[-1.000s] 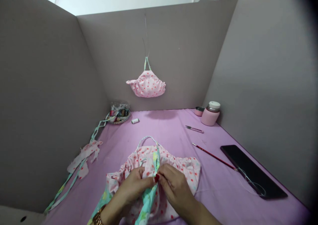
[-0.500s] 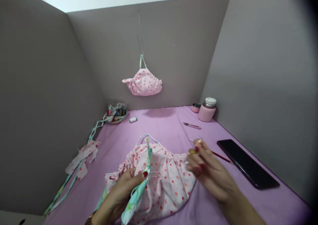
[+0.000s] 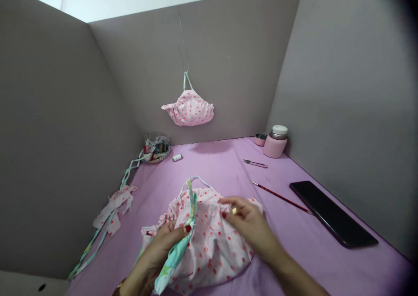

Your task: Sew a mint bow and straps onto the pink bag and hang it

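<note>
Gathered pink dotted cloth (image 3: pixel 215 239) lies in front of me, with a thin pale cord loop at its top. My left hand (image 3: pixel 163 243) is closed on a folded green strip (image 3: pixel 176 254) and the cloth beneath it, thumb on top. Over the upper right part of the cloth is my right hand (image 3: pixel 244 220), its thumb and fingers brought together in a pinch and a gold ring showing on it. What lies between those fingertips is too small to make out.
A red pencil (image 3: pixel 282 196), black phone (image 3: pixel 333 213) and thread snips (image 3: pixel 255 163) lie right. Behind are a pink jar (image 3: pixel 275 146), round tin (image 3: pixel 260 140), eraser (image 3: pixel 177 157) and basket (image 3: pixel 156 154). Cloth scraps (image 3: pixel 112 206) lie left; a dotted piece (image 3: pixel 190 109) hangs at the back wall.
My right hand has moved left and in over the cloth, uncovering the pencil. My left hand keeps its hold on the green strip. The view has shifted slightly.
</note>
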Demonstrator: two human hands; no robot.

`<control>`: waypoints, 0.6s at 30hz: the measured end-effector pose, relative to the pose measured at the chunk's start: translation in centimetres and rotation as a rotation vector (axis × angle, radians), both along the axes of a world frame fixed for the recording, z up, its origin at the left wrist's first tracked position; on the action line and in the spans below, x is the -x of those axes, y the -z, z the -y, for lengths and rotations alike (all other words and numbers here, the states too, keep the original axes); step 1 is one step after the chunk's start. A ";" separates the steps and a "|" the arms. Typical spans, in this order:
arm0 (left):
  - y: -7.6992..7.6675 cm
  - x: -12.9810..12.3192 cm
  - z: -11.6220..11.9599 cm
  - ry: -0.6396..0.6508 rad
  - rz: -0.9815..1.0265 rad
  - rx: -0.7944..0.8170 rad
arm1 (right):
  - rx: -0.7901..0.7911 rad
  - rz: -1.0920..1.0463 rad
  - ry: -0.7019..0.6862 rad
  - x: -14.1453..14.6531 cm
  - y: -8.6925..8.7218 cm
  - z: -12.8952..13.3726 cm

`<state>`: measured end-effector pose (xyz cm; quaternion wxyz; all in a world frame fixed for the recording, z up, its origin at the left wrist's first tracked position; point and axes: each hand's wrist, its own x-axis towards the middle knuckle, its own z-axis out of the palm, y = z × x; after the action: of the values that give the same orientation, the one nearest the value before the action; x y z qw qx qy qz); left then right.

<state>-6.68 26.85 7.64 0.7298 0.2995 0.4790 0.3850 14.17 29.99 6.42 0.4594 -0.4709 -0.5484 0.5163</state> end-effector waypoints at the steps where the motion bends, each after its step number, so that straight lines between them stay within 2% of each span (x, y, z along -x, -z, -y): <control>1: 0.0 -0.1 0.0 0.004 0.006 -0.019 | 0.002 0.027 -0.097 2.1 0.4 0.2; 2: 0.0 -0.1 0.1 -0.002 0.008 -0.041 | -0.025 0.048 -0.175 3.6 0.8 0.4; 4: -0.1 -0.2 0.1 -0.025 0.010 -0.084 | -0.104 0.057 -0.242 5.0 1.2 0.7; 7: -0.3 -0.2 0.1 -0.017 0.021 -0.062 | -0.098 -0.062 -0.197 3.5 1.0 0.4; 10: -0.5 -0.1 0.1 -0.059 0.033 0.000 | 0.044 -0.233 -0.030 -0.5 0.2 -0.5; 12: -0.6 0.0 0.1 -0.084 0.036 0.012 | 0.068 -0.339 0.128 -3.7 -0.5 -1.1; 15: -0.8 0.0 0.3 -0.087 -0.002 0.014 | -0.043 -0.478 0.430 -8.2 -1.6 -1.7; 18: -1.0 0.1 0.5 -0.109 -0.057 0.025 | -0.137 -0.522 0.632 -11.8 -2.6 -1.9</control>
<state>-6.80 26.38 8.60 0.6974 0.2746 0.5201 0.4096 25.99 31.86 9.03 0.7493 -0.4377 -0.2748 0.4141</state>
